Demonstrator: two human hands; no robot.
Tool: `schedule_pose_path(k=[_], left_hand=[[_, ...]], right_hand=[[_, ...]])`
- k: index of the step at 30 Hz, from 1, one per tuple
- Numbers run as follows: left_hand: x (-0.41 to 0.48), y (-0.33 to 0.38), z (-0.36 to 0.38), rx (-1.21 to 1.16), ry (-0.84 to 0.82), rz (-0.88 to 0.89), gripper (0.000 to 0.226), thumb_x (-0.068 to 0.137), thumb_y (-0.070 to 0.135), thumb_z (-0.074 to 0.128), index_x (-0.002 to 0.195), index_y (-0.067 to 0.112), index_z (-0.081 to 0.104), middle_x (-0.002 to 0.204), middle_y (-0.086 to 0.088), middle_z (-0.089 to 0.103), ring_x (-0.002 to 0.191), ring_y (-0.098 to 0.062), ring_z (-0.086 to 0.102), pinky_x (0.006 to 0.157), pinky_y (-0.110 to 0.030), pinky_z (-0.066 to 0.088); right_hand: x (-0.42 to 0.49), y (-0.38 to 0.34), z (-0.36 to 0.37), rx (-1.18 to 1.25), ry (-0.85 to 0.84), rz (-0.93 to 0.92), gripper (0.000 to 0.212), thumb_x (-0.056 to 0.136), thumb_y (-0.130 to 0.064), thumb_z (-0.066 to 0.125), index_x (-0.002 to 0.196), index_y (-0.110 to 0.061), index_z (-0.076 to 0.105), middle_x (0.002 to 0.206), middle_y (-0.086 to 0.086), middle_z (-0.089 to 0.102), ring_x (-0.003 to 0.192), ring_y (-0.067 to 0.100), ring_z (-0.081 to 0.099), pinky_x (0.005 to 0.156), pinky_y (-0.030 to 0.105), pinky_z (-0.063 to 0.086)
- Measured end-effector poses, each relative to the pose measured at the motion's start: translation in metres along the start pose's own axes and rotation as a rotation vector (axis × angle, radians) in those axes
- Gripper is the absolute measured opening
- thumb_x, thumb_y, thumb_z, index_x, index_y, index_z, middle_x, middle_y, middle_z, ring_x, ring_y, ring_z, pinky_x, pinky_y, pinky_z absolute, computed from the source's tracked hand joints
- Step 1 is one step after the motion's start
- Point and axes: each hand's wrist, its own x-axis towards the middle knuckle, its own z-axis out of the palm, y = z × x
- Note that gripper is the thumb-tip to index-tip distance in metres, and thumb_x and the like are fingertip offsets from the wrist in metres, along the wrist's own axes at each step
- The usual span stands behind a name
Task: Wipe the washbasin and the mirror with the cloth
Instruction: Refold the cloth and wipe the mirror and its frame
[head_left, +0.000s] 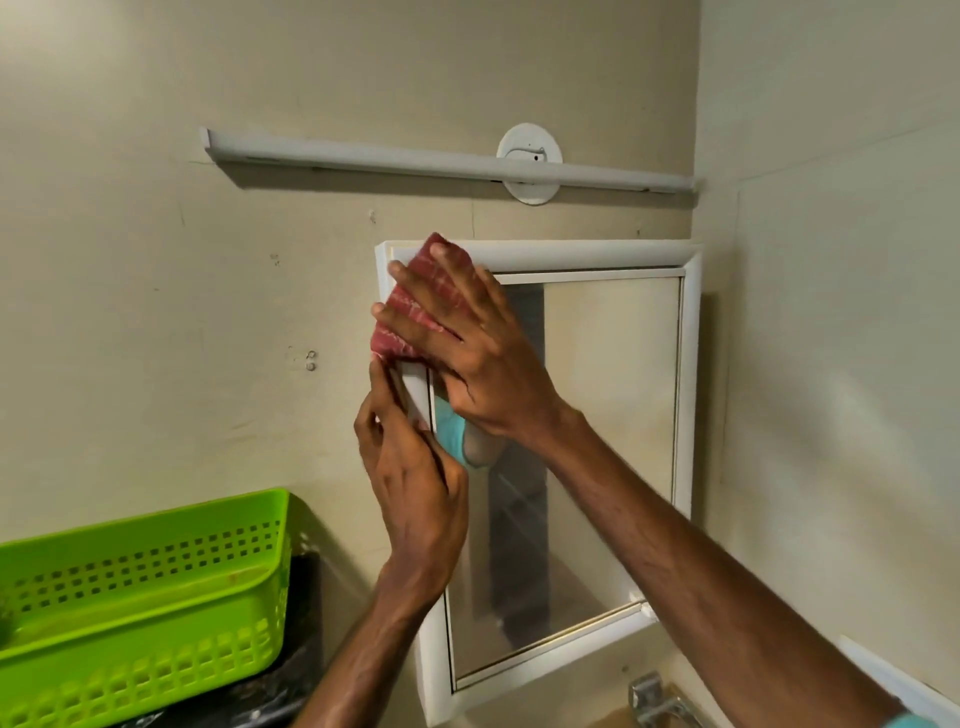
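Observation:
A white-framed mirror (613, 395) hangs on the beige wall. My right hand (467, 338) presses a folded red cloth (415, 306) flat against the mirror's top left corner, fingers spread over it. My left hand (410, 467) grips the left side of the frame just below the cloth, thumb and fingers pinching the white edge. The glass reflects part of a turquoise sleeve. The washbasin itself is out of view; only a metal tap (657, 699) shows at the bottom.
A bright green perforated basket (145, 597) sits at lower left on a dark surface. A white tube light (447, 161) runs along the wall above the mirror. A side wall closes in on the right.

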Motion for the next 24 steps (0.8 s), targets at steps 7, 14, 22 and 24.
schedule_pose_path(k=[7,14,22,24], left_hand=[[0.001,-0.002,0.0,0.108,-0.041,0.099,0.083,0.077,0.021,0.025,0.158,0.006,0.019,0.163,0.001,0.027,0.135,-0.024,0.035,0.109,-0.047,0.042],[0.001,-0.001,0.004,0.161,-0.041,0.115,0.081,0.081,0.014,0.032,0.159,0.006,0.013,0.166,0.001,0.02,0.141,-0.024,0.03,0.113,-0.048,0.039],[-0.004,0.003,0.008,0.19,-0.042,0.083,0.081,0.081,0.019,0.026,0.16,0.007,0.012,0.167,-0.003,0.016,0.145,-0.025,0.026,0.116,-0.045,0.036],[-0.006,0.001,0.008,0.187,-0.037,0.104,0.082,0.081,0.006,0.036,0.159,0.006,0.012,0.167,-0.003,0.015,0.145,-0.027,0.026,0.114,-0.047,0.037]], right_hand=[[-0.017,0.066,-0.012,-0.085,0.149,0.186,0.061,0.096,-0.017,0.064,0.155,-0.023,0.048,0.166,0.011,0.039,0.157,0.046,0.021,0.123,0.065,0.026],[-0.08,0.152,-0.047,-0.103,0.151,0.536,0.05,0.112,-0.03,0.033,0.161,-0.02,0.039,0.17,0.007,0.033,0.16,0.039,0.017,0.127,0.062,0.023],[-0.115,0.158,-0.05,-0.202,0.099,0.731,0.053,0.11,-0.024,0.035,0.16,-0.01,0.038,0.168,0.014,0.035,0.158,0.041,0.024,0.125,0.059,0.029],[-0.143,0.143,-0.045,-0.225,0.079,0.767,0.054,0.111,-0.029,0.031,0.159,-0.006,0.039,0.166,0.019,0.037,0.156,0.043,0.028,0.124,0.06,0.032]])
